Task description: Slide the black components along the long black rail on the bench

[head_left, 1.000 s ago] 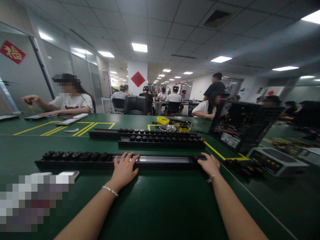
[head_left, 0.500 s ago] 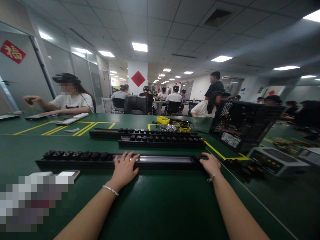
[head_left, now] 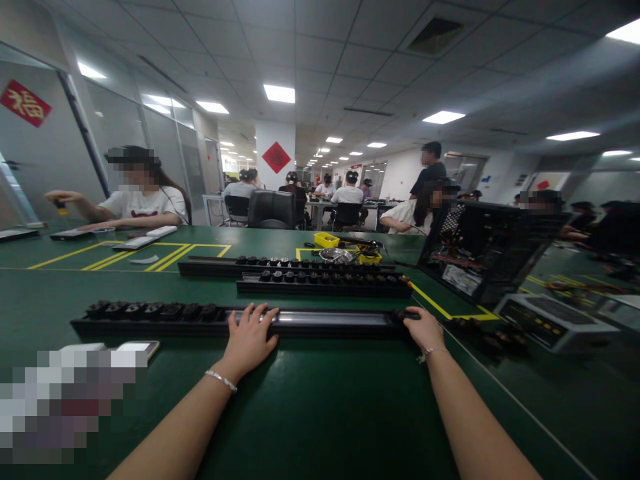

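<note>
In front of me a long black rail (head_left: 330,321) lies crosswise on the green table, with a row of black socket-like modules (head_left: 153,310) along its left part. My left hand (head_left: 251,337) rests flat on the rail's middle with fingers spread, just right of the last module in that row. At the rail's right end, the thumb and fingers of my right hand (head_left: 425,328) are closed on a small black module (head_left: 400,315), partly hidden by the fingers. A bare shiny stretch of rail lies between my hands.
Behind lie two more filled rails (head_left: 325,287), a metal bowl (head_left: 335,255) and a yellow bin (head_left: 327,240). On the right stand an open computer case (head_left: 480,250), a power supply (head_left: 555,323) and dark loose parts (head_left: 493,339). A co-worker (head_left: 143,193) sits at far left.
My right hand has shifted slightly to the right with the small black module in its fingers. My left hand keeps its place on the rail.
</note>
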`<move>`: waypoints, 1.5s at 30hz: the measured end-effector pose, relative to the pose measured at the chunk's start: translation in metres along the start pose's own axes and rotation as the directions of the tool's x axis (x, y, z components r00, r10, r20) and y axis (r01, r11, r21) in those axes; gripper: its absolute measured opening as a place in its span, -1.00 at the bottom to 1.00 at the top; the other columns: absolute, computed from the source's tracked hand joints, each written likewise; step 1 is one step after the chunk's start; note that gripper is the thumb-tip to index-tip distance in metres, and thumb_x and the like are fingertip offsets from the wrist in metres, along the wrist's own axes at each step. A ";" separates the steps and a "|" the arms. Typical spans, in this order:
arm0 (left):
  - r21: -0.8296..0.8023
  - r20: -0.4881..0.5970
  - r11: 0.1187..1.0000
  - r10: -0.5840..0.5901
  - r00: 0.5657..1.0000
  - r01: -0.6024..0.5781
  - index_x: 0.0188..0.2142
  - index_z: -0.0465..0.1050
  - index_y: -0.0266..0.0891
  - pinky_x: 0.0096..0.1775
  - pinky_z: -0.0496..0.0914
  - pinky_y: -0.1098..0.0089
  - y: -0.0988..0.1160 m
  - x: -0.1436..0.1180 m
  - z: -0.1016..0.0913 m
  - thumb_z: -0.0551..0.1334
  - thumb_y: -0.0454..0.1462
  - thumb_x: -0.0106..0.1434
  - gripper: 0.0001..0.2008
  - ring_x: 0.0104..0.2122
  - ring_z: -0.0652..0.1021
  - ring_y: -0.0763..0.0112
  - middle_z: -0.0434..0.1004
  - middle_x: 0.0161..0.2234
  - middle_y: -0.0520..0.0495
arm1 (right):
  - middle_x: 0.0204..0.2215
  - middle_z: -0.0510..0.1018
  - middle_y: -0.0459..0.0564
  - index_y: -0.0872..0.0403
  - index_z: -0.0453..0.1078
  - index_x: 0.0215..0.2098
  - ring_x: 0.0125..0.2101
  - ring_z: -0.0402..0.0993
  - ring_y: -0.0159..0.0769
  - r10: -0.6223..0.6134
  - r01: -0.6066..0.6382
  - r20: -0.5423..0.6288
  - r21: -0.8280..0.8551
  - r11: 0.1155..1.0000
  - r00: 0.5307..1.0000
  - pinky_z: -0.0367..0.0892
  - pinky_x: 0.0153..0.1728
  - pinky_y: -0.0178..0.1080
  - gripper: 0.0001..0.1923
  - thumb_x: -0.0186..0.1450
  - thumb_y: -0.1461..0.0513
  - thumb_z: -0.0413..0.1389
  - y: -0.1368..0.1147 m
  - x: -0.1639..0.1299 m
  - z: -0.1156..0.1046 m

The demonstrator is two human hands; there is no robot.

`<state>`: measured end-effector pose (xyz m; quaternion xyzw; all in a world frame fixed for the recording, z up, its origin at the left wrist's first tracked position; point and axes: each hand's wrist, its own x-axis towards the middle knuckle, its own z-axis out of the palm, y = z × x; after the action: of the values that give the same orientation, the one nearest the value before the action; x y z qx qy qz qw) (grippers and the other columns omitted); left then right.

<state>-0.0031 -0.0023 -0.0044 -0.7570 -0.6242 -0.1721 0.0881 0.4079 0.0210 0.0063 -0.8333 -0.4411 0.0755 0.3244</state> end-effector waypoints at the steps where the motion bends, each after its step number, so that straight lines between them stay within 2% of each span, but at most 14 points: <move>1: -0.002 -0.001 1.000 0.001 1.000 -0.001 0.15 0.22 0.01 0.13 -0.11 -0.21 0.000 0.000 0.000 0.11 -0.14 0.15 -0.47 0.20 0.15 -0.01 0.22 0.20 -0.09 | -0.08 0.47 0.01 -0.02 0.45 -0.10 -0.03 0.34 -0.08 0.011 -0.011 0.004 0.004 1.000 1.000 0.23 0.02 -0.05 -0.58 0.05 0.19 0.05 0.000 0.000 0.000; 8: 0.000 0.002 1.000 -0.002 1.000 0.002 0.16 0.20 0.03 0.14 -0.13 -0.20 -0.001 0.000 0.001 0.11 -0.13 0.16 -0.46 0.20 0.14 0.01 0.22 0.20 -0.09 | -0.06 0.46 0.02 -0.03 0.45 -0.11 -0.04 0.34 -0.05 0.026 -0.026 0.006 0.012 1.000 1.000 0.28 -0.05 -0.07 -0.58 0.05 0.19 0.05 0.000 -0.001 -0.001; 17: 0.014 -0.006 1.000 0.006 1.000 -0.006 0.16 0.21 0.02 0.13 -0.10 -0.20 -0.001 0.000 0.001 0.11 -0.13 0.15 -0.46 0.20 0.15 0.00 0.23 0.19 -0.09 | -0.33 0.54 0.00 0.00 0.47 -0.17 -0.32 0.44 -0.18 0.034 -0.032 -0.016 0.090 0.995 0.999 0.34 -0.29 -0.18 -0.62 0.03 0.22 0.06 0.011 0.008 0.004; 24: 0.020 -0.017 1.000 0.006 1.000 -0.006 0.14 0.23 0.01 0.13 -0.08 -0.20 -0.001 -0.001 0.001 0.11 -0.14 0.15 -0.47 0.19 0.17 0.00 0.24 0.19 -0.09 | -0.41 0.50 -0.01 0.02 0.48 -0.25 -0.39 0.42 -0.20 0.053 -0.051 -0.016 0.115 0.992 0.998 0.30 -0.42 -0.22 -0.67 0.00 0.25 0.07 0.007 0.007 0.001; 36: 0.007 -0.017 1.000 0.010 1.000 -0.010 0.15 0.22 0.01 0.12 -0.09 -0.20 -0.002 0.000 0.003 0.11 -0.13 0.15 -0.47 0.19 0.17 0.00 0.24 0.19 -0.09 | -0.36 0.52 0.01 0.01 0.48 -0.29 -0.41 0.42 -0.18 0.121 -0.120 -0.004 0.122 0.985 0.993 0.28 -0.45 -0.21 -0.68 -0.02 0.23 0.05 0.001 0.002 -0.006; 42: 0.006 -0.016 1.000 0.007 1.000 -0.007 0.15 0.22 0.00 0.13 -0.10 -0.19 -0.002 0.000 0.002 0.11 -0.14 0.15 -0.47 0.19 0.16 0.01 0.24 0.19 -0.09 | -0.45 0.53 0.00 0.03 0.49 -0.34 -0.49 0.40 -0.24 0.120 -0.106 -0.065 0.183 0.977 0.991 0.27 -0.47 -0.23 -0.70 -0.07 0.23 0.09 0.014 0.011 -0.003; 45: 0.008 -0.013 1.000 0.007 1.000 -0.007 0.15 0.22 0.01 0.13 -0.10 -0.19 -0.002 0.000 0.002 0.11 -0.14 0.15 -0.47 0.19 0.16 0.00 0.24 0.19 -0.09 | -0.39 0.55 0.01 0.03 0.50 -0.37 -0.46 0.42 -0.24 0.093 -0.070 -0.117 0.191 0.979 0.989 0.28 -0.46 -0.25 -0.72 -0.08 0.24 0.10 0.022 0.017 -0.001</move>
<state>-0.0044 -0.0012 -0.0060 -0.7576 -0.6216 -0.1743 0.0961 0.4336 0.0249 -0.0037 -0.8197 -0.3764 0.0774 0.4247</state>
